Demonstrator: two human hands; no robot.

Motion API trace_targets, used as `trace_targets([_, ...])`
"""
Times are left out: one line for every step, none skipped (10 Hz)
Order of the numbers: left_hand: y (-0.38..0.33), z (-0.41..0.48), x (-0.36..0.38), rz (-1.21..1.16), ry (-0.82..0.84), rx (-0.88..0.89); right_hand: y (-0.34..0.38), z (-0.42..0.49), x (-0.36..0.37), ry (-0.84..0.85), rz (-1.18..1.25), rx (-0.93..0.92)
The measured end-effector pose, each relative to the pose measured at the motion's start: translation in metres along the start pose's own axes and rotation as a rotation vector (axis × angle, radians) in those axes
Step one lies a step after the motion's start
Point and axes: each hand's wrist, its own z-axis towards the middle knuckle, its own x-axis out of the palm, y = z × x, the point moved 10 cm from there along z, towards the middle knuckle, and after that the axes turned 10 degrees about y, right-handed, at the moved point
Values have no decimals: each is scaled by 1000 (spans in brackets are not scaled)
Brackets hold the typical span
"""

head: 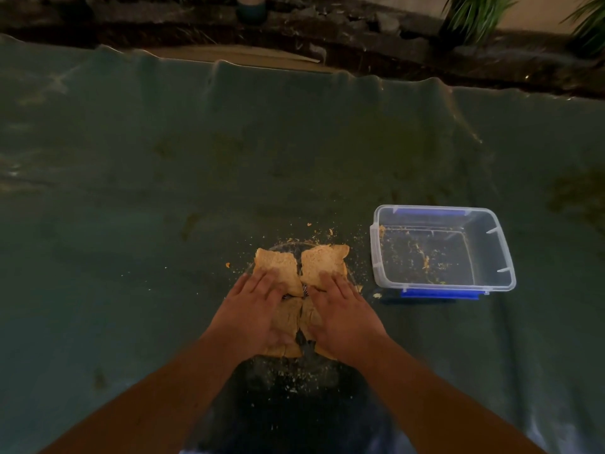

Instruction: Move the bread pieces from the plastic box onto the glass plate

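Note:
Several pale brown bread pieces lie together on the glass plate [284,248] in the middle of the table. The far left piece [276,262] and the far right piece [322,260] show best. Two nearer pieces [289,317] are mostly hidden under my hands. My left hand [253,311] lies flat on the left pieces with fingers spread. My right hand [342,314] lies flat on the right pieces in the same way. The clear plastic box [505,257] with blue clips stands to the right and holds only crumbs.
A dark green cloth [163,191] covers the table, with crumbs scattered around the plate. Beyond the far edge are dark rocks, a teal container [250,8] and green plants [474,14].

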Motion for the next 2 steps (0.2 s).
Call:
trace_targets([-1,-1,-14,-18,-33,2,0,-1,-11,-18,79,30])
trace_targets([4,-8,-57,-72,-173,-75,4,-7,-56,-148,150,85])
